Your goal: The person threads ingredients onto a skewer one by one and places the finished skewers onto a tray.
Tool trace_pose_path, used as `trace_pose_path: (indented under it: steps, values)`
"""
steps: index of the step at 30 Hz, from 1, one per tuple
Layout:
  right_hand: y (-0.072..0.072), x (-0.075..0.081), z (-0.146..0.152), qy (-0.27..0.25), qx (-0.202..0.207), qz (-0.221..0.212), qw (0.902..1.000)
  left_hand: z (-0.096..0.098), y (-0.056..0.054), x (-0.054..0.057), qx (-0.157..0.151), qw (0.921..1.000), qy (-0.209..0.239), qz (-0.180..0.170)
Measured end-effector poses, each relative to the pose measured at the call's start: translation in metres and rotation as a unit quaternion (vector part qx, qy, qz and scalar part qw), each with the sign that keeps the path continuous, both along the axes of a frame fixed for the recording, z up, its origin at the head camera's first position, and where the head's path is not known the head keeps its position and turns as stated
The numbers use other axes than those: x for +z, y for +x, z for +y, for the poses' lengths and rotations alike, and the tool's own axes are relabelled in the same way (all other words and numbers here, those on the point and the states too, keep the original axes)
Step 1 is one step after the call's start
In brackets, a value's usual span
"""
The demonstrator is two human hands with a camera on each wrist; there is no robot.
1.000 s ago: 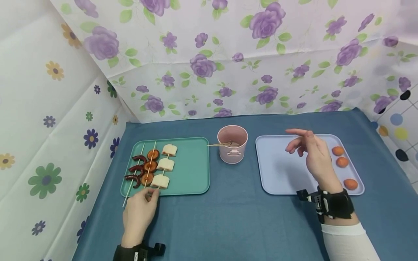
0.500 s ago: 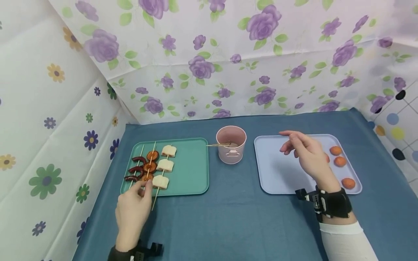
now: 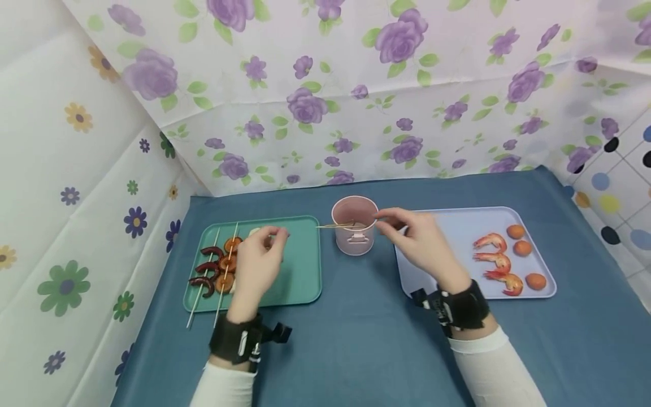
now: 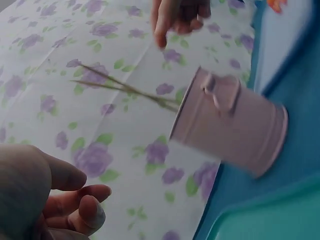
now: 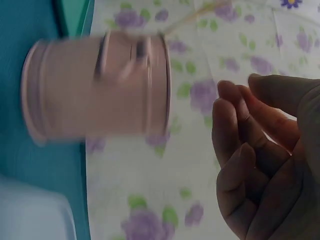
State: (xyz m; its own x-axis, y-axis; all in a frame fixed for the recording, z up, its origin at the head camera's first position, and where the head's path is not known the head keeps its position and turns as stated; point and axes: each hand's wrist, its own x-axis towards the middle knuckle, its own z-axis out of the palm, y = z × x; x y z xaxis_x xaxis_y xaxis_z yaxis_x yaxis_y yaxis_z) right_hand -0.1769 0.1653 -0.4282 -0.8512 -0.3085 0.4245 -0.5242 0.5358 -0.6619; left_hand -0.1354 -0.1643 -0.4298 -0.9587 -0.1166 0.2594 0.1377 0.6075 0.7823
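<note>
My left hand hovers over the green tray, fingers loosely bent with nothing between them. Beneath it lie skewered dark red curved sausage pieces and brown mushroom slices; white pieces on a third skewer are mostly hidden by the hand. A pink bucket stands between the trays, and thin bamboo sticks lean out over its rim. Close to the bucket's right side is my right hand, its thumb and fingertips apart and holding nothing, as the right wrist view confirms.
A pale lilac tray sits on the right, holding several shrimp and small orange balls. Blue cloth covers the table. Flowered sheeting hangs behind and on the left.
My left hand has left the skewers at the tray's front edge and risen right over the tray. My right hand has moved left from above the lilac tray to the bucket, uncovering the shrimp.
</note>
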Motion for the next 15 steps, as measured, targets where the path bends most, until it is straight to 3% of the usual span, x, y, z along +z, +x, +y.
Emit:
trace_pose_path:
  steps: [4, 8, 15]
  values:
    - [-0.006, -0.001, -0.028, -0.001, 0.024, 0.013, 0.9996, 0.022, -0.025, -0.007, -0.022, 0.9981, 0.052, -0.024]
    - [-0.009, -0.006, -0.048, 0.008, 0.021, 0.036, 0.9991, 0.039, -0.044, -0.018, -0.034, 0.9948, 0.093, -0.026]
    - [-0.006, -0.023, -0.068, 0.053, -0.02, 0.106, 0.9927, 0.057, -0.062, -0.035, -0.04, 0.99, 0.13, -0.038]
